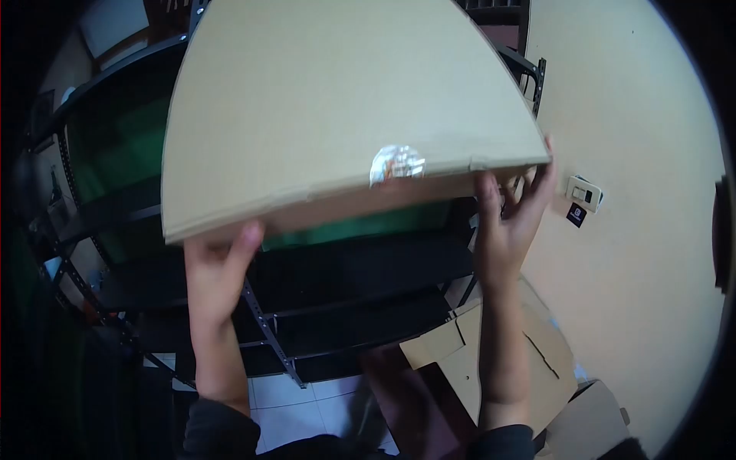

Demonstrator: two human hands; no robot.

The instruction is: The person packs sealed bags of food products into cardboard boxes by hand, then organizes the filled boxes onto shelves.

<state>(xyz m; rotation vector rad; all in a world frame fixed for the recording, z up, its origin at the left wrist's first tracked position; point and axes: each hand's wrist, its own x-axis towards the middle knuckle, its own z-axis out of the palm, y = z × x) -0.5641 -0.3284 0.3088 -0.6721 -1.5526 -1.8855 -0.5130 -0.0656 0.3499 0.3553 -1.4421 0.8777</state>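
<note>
A large flat cardboard box (pixel 337 92) fills the upper middle of the head view, raised in front of the shelving. A shiny round sticker (pixel 397 163) sits across its near edge. My left hand (pixel 218 264) grips the near left corner, thumb against the front side and fingers hidden behind or beneath. At the near right corner my right hand (pixel 510 211) holds the box, its thumb on the front side and its fingers round the right end. The far end of the box runs out of the top of the view.
Black metal shelving (pixel 360 268) with green backing stands ahead and to the left. Flattened cardboard (pixel 537 345) lies at the lower right. A switch plate (pixel 584 193) and a small black label (pixel 576 215) are on the right wall (pixel 652 253). White floor tiles (pixel 284 414) show below.
</note>
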